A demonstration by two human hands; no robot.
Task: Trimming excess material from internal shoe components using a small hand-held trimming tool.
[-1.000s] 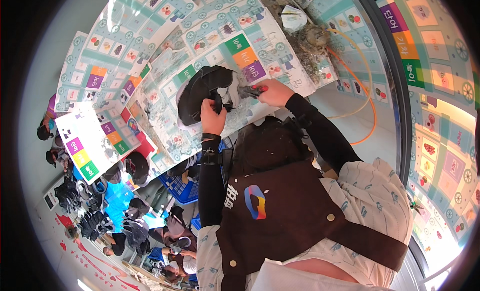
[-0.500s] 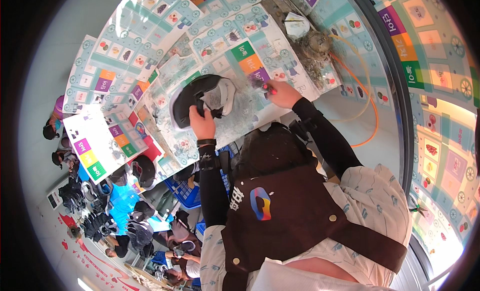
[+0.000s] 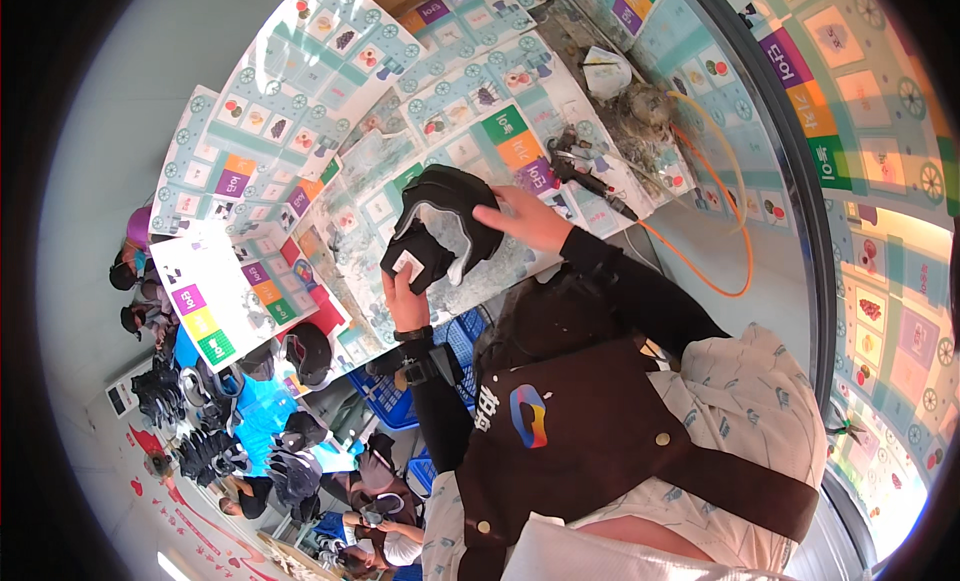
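Observation:
A black visor cap (image 3: 478,194), curved round an open middle with a pale inner edge, is held up over the worktable between both hands. My left hand (image 3: 404,306) pinches its lower left end, with the thumb beside a small white label (image 3: 407,263). Against its right side, my right hand (image 3: 530,221) grips the edge, thumb on the near face and some fingers hidden behind. Beyond the right hand, a metal tool with a black handle (image 3: 588,181) lies on the table, joined to an orange hose (image 3: 722,291).
Patterned sheets cover the worktable (image 3: 520,101) and the raised panels at left. Dusty debris (image 3: 645,106) and a crumpled white piece (image 3: 605,73) lie at the far right. Blue baskets (image 3: 395,401) stand below the near edge. Dark caps (image 3: 305,353) and several people are at lower left.
My right hand has let go of the hose-fed tool, now on the table, and moved left onto the visor cap. The cap has been turned and shifted right.

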